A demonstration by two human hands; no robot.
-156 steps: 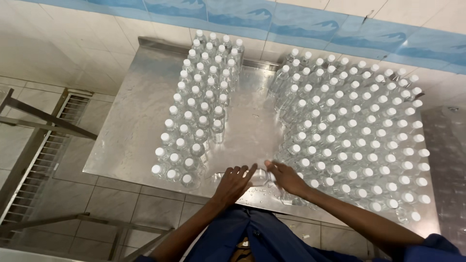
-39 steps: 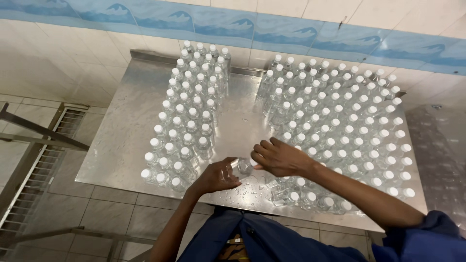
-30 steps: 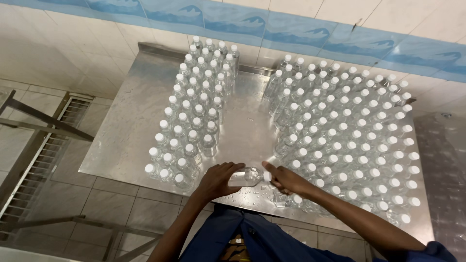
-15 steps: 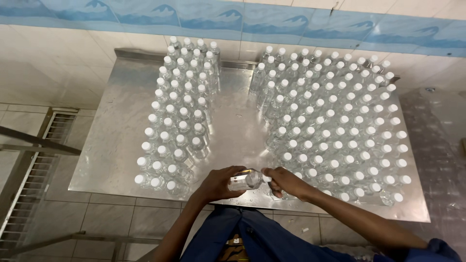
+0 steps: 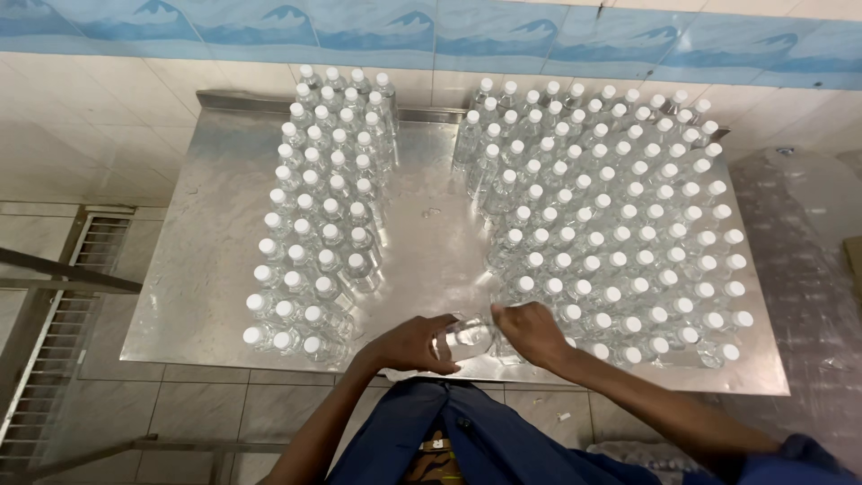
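Nearest: blue clothing point(image 5: 467, 449) at the bottom edge, cut off by the frame. Both forearms reach up from it; the right sleeve is cut off at the lower right corner.

Left hand point(image 5: 409, 344) curls closed around a clear bottle point(image 5: 462, 337), which lies on its side at the near edge of the tabletop point(image 5: 193, 269), in the gap between the two bottle groups. The bottle is see-through and mostly covered by fingers; its cap end is hard to make out. Right hand point(image 5: 532, 329) closes on the bottle's right end, fingers pinched there; whether they grip cap or neck, cannot tell.

Tabletop is bare steel, shiny, with a raised lip along the far side. Left group point(image 5: 319, 224): upright clear bottles with white caps, in a narrow block running from the near edge to the far lip. Right group point(image 5: 620, 224): a much wider block of the same bottles, packed close, reaching the right edge; the right hand sits just beside its near-left corner. A bare strip of steel runs between the groups.

Beyond: white wall tiles with a blue mountain-pattern band point(image 5: 431, 27) along the top. Left, a metal floor grate point(image 5: 63, 314) and frame bars. Right, wrinkled clear plastic sheeting point(image 5: 799, 233), contents indistinct.
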